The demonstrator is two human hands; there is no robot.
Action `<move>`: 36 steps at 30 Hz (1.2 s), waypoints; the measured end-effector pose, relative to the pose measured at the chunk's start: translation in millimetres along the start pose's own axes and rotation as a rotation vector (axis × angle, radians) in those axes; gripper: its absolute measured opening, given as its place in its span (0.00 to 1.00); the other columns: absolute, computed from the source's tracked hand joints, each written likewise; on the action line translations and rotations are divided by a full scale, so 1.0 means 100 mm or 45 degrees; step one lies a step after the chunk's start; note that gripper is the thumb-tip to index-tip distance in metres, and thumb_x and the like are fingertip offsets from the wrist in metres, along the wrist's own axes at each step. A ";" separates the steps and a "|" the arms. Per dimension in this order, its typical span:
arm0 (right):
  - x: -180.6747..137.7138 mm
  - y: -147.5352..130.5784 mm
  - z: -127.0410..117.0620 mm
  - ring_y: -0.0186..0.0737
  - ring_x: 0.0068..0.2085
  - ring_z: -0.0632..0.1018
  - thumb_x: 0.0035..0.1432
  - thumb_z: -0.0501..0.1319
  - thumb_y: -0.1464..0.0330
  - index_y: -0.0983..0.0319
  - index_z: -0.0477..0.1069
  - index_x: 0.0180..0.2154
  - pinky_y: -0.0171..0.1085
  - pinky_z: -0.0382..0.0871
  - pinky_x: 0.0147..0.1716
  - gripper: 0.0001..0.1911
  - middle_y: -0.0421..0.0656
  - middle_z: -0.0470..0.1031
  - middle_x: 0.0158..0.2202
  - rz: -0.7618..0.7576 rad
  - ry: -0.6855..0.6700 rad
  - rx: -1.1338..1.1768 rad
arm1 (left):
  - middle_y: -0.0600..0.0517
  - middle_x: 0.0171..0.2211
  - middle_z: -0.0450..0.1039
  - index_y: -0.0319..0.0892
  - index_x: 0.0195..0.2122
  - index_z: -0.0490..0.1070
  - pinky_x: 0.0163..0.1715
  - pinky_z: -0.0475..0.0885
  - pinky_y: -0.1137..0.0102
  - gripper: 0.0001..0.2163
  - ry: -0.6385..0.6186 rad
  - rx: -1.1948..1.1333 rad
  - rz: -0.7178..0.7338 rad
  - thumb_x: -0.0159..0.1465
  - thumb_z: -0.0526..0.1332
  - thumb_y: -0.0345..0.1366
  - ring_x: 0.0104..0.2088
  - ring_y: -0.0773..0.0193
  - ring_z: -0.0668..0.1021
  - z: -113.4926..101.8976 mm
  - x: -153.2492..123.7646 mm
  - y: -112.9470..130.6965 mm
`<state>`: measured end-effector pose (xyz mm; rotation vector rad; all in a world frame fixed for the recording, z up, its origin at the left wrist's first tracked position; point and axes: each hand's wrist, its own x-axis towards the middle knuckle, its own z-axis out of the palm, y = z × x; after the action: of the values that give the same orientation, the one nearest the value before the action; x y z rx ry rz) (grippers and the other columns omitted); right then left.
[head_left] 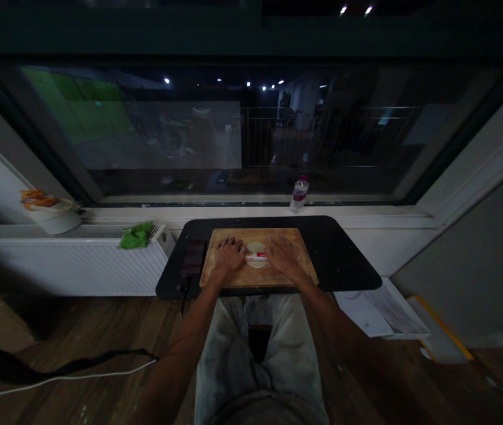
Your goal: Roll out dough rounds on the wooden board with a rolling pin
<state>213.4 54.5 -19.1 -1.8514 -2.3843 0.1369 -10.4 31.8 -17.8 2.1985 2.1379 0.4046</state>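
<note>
A pale round of flattened dough point(258, 247) lies on a wooden cutting board point(251, 280). Across it runs a short rolling pin point(255, 257) with a white and red wrapper or label. My left hand point(230, 255) rests over the pin's left end, fingers apart and reaching forward with the tips slightly bent. Over the right end lies my right hand point(283, 256), fingers spread and stretched forward. Both palms hide the pin's ends and the sides of the dough.
The board sits on a black table point(344, 260) against the windowsill. A dark, flat, block-like object point(193, 257) with a cable lies left of the board. A water bottle point(299, 195) stands on the sill. Left are a radiator point(101, 265), green cloth point(136, 235) and white bowl point(56, 218).
</note>
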 end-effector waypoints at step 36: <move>-0.34 -0.27 -0.17 0.54 0.67 0.77 0.83 0.51 0.59 0.62 0.81 0.64 0.46 0.69 0.64 0.25 0.55 0.80 0.66 0.144 0.154 -0.011 | 0.41 0.58 0.87 0.45 0.49 0.88 0.65 0.68 0.52 0.17 0.323 -0.128 -0.016 0.78 0.58 0.41 0.64 0.43 0.79 0.19 -0.16 -0.04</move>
<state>198.0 14.6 0.5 -1.9400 -2.2051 0.0245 -10.2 19.1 -39.5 2.1798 2.1916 0.8110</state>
